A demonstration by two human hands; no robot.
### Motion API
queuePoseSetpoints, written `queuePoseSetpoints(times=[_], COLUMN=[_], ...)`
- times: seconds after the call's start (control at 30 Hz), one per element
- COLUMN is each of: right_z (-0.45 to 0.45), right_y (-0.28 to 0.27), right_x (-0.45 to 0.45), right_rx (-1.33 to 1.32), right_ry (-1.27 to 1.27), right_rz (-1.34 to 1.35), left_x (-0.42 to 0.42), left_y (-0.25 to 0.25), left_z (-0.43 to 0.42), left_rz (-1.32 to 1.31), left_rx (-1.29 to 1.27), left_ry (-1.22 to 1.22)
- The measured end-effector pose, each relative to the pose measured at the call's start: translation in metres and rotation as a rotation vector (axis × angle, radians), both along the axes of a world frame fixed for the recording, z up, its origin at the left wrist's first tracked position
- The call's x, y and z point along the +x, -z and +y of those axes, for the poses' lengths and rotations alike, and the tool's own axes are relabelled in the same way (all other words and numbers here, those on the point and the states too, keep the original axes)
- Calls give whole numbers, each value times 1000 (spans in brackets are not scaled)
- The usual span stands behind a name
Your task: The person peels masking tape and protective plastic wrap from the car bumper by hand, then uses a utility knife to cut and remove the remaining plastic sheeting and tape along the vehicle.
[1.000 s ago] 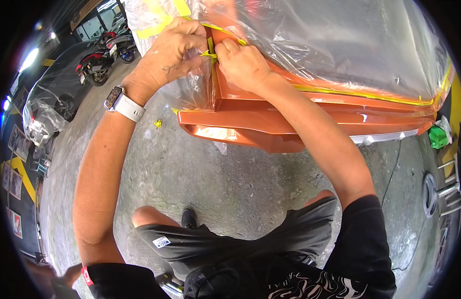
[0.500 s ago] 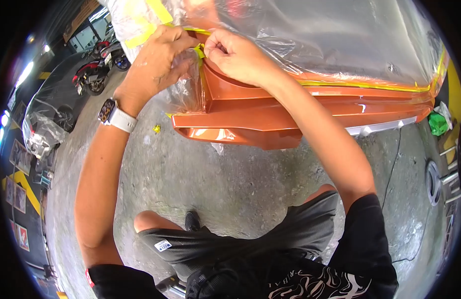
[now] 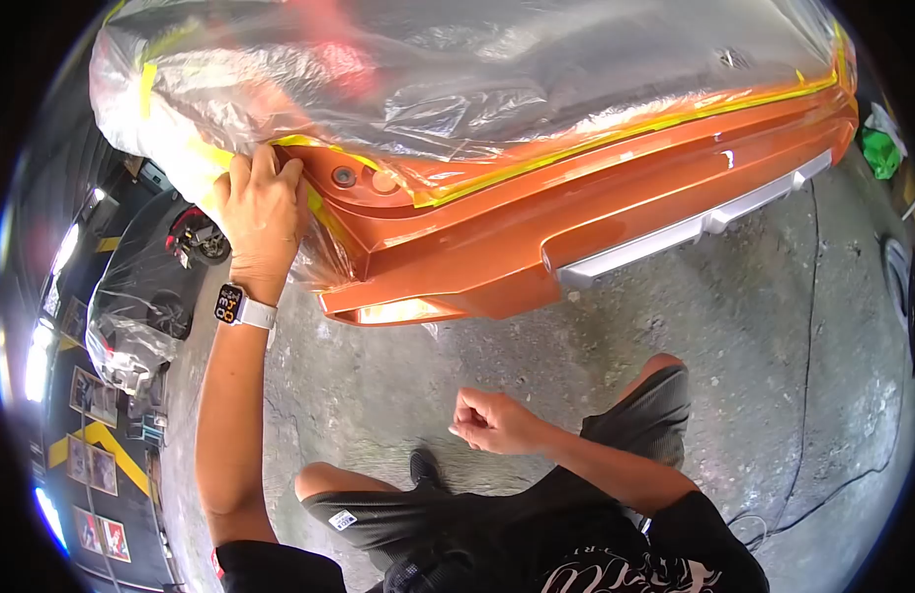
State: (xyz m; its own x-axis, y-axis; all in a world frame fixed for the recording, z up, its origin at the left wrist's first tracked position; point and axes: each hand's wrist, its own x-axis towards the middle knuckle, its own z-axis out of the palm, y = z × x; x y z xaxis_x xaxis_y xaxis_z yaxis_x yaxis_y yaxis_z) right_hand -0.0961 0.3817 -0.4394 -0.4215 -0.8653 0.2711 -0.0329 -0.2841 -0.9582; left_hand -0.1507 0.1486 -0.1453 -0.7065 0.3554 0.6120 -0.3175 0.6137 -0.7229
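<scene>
An orange car bumper [image 3: 457, 237] spans the upper middle, with clear plastic sheeting [image 3: 477, 59] above it, edged by yellow tape [image 3: 576, 153]. My left hand [image 3: 263, 212], a watch on its wrist, is at the bumper's left corner, its fingers bent and pressed on the taped edge of the plastic; what they pinch, if anything, is hidden. Low over the floor, away from the bumper, my right hand [image 3: 492, 420] is curled closed, and what it may hold is too small to make out. Two round spots show on the orange panel near the left hand.
Plastic covers another vehicle [image 3: 131, 346] at the left, near a red motorcycle [image 3: 196, 235]. A green bag [image 3: 880, 153] lies at the far right. A black cable [image 3: 813, 326] runs over the concrete floor [image 3: 378, 395]. Framed pictures [image 3: 92, 463] stand along the left wall.
My right hand has left the taped corner and come down and back toward my body. My left hand stays at the corner. The view has shifted, showing more of the bumper and sheeting.
</scene>
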Motion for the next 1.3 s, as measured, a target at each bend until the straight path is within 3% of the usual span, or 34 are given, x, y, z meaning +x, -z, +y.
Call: queuePoseSetpoints(times=[0.23,0.3,0.37,0.4,0.6,0.77,0.97,1.3], right_z=[17,25,21,19,10,9,2,-4], right_y=[163,188,202,204,209,206,210,207], right_x=[26,31,35,37,32,31,34,32], right_rx=[169,495,469,447,489,460,443,505], right_ry=[55,-74,-100,-120,-171,-144,-149,-223], right_rz=[91,-91,20,139,18,44,90,98], left_x=[-5,-6,-6,-6,-4,-4,-3,-5], left_y=[3,2,1,1,3,4,-7,-6], left_z=[-3,-4,-7,-6,-4,-7,-4,-7], left_rz=[-35,-46,-57,-63,-98,-17,-155,-168], left_rx=[22,0,-4,-6,-11,105,75,-4], left_ry=[3,13,54,48,-10,105,29,25])
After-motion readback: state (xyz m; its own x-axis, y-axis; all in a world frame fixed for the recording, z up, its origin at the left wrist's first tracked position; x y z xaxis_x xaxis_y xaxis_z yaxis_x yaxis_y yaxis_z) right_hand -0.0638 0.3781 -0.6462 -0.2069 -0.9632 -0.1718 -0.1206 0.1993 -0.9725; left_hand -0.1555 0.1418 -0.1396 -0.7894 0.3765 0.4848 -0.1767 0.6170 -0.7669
